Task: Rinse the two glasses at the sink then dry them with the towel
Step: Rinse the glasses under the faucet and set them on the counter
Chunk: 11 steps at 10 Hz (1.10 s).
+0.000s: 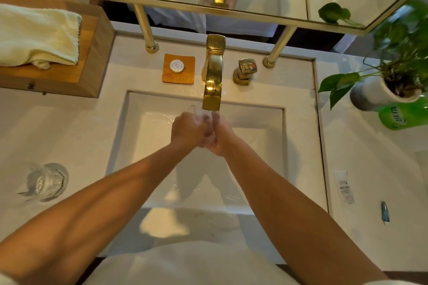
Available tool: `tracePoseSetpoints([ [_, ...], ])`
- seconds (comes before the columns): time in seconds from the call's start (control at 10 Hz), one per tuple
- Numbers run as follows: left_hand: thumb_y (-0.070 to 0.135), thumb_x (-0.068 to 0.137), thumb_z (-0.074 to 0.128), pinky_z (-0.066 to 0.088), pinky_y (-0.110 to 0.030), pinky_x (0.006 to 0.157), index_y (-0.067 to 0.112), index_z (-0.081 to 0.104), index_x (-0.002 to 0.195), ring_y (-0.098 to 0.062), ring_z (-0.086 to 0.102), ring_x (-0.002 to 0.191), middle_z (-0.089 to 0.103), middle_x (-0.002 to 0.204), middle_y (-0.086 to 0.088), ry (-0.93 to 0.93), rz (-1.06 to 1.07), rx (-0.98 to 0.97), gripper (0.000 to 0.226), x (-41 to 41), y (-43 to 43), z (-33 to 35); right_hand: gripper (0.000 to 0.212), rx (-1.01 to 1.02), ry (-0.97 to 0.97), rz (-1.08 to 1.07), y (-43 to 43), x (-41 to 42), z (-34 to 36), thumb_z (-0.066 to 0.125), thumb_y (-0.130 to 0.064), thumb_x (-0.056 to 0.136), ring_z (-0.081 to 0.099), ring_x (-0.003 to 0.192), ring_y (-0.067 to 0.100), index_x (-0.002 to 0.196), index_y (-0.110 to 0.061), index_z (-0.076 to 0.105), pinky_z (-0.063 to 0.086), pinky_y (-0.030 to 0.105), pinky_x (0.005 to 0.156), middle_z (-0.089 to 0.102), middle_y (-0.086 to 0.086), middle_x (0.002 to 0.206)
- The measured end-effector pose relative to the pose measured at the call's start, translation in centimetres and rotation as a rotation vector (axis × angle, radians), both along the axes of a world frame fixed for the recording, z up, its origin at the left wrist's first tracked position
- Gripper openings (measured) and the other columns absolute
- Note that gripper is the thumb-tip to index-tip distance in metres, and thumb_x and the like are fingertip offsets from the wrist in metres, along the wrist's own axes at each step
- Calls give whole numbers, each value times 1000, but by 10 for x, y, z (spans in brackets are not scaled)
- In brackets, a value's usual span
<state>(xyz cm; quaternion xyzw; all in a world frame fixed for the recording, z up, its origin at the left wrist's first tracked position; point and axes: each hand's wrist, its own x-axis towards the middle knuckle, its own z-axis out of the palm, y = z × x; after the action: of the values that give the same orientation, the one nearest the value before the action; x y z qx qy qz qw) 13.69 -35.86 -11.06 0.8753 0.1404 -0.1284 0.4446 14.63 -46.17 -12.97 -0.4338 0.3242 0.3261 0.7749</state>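
Rinsing is the step in hand. The left hand (pixel 187 131) grips one glass (pixel 198 116) under the gold tap (pixel 212 90), by the sink's (pixel 129 136) back edge. The right hand (pixel 220 137) presses close against it, but I cannot tell if its fingers wrap round. The other glass (pixel 47 180) stands near the counter's (pixel 69 122) left edge, probably next to rinse. The towel (pixel 39 34) comes after.
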Motion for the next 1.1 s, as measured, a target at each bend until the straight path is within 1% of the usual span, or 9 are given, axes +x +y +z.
tracePoseSetpoints([
  [0.1,22,96,62,54,-31,61,4,66,100,-21,65,72,68,89,-13,420,508,-656,20,15,5,6,21,-360,-177,84,6,-3,-2,53,-30,100,76,81,36,114,-16,62,62,44,61,71,17,104],
  [0.3,4,89,62,46,-17,36,3,61,77,-10,55,43,59,58,-7,737,631,-974,11,12,-5,20,12,-743,-583,184,-4,-7,-7,66,-32,84,68,74,10,86,-20,68,57,26,63,71,4,80],
  [0.4,15,93,60,50,-28,48,3,65,86,-20,62,60,63,69,-9,430,536,-725,14,2,-22,11,16,-600,-255,69,-4,1,-4,58,-27,89,69,80,28,85,-14,67,56,38,64,68,11,83],
  [0.5,33,102,49,49,-33,54,11,65,77,-12,57,58,62,67,-2,-376,-262,68,36,-20,-10,-7,43,-260,124,53,-11,9,3,42,-46,103,69,70,23,96,-10,65,56,34,60,69,11,81],
  [0.6,30,102,44,54,-42,82,9,72,91,-25,63,84,70,91,-10,-724,-1033,405,37,-12,27,-21,48,-150,198,249,-20,8,6,39,-41,103,67,58,21,87,-6,68,57,31,51,66,9,68],
  [0.7,27,101,51,56,-38,81,8,74,86,-25,65,80,71,85,-10,-839,-1168,342,33,-2,40,-21,45,-117,198,310,-22,7,7,44,-40,101,66,56,21,85,-5,68,58,32,51,64,10,68],
  [0.8,44,100,38,48,-29,58,10,69,78,-21,63,58,67,68,-7,-643,-655,210,51,-4,21,-11,49,-112,211,245,-20,14,12,48,-50,101,61,43,14,85,-7,64,55,27,45,62,6,54],
  [1.0,27,97,55,57,-37,77,5,66,106,-28,67,91,69,94,-13,402,466,-546,26,17,-3,2,34,-321,-140,332,-8,13,15,57,-31,99,71,99,38,123,-7,59,58,57,90,67,25,116],
  [1.1,4,88,67,55,-21,56,-2,63,101,-17,64,65,61,82,-12,640,427,-855,14,28,9,10,44,-409,-270,246,-4,0,14,65,-33,94,71,100,35,133,-16,54,62,57,77,65,16,123],
])
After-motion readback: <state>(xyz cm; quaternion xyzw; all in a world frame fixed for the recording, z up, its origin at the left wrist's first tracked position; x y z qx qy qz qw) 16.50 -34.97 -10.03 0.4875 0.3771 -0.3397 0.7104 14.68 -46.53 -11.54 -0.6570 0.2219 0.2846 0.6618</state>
